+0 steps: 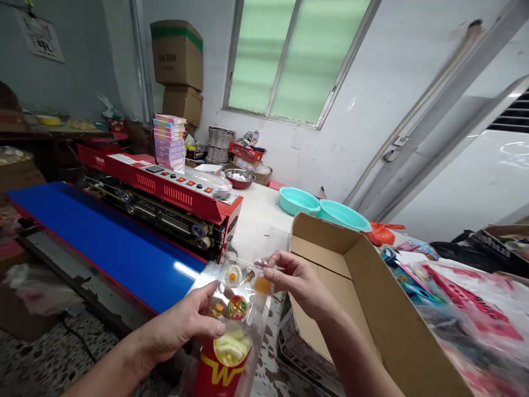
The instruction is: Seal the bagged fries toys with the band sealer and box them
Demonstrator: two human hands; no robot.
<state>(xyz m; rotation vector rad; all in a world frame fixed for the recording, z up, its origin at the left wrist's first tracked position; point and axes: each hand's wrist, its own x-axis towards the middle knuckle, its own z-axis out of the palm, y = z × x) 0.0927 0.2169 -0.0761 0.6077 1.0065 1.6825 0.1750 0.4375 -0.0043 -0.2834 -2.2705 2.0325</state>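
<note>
Both my hands hold a clear plastic bag (231,325) of small toy foods: a fried egg, an orange piece, a round colourful piece and a red fries carton with a yellow W. My left hand (185,322) grips the bag's left side, thumb on its front. My right hand (295,278) pinches the bag's top right edge. The bag hangs at the near end of the blue conveyor belt (103,237) of a red sealing machine (173,193).
An open cardboard box (359,298) stands right of my hands. Two teal basins (322,207) sit on the white table behind it. Packaged toys in plastic (454,309) lie at the right. Stacked cartons (177,66) and pastel boxes (169,140) stand at the back.
</note>
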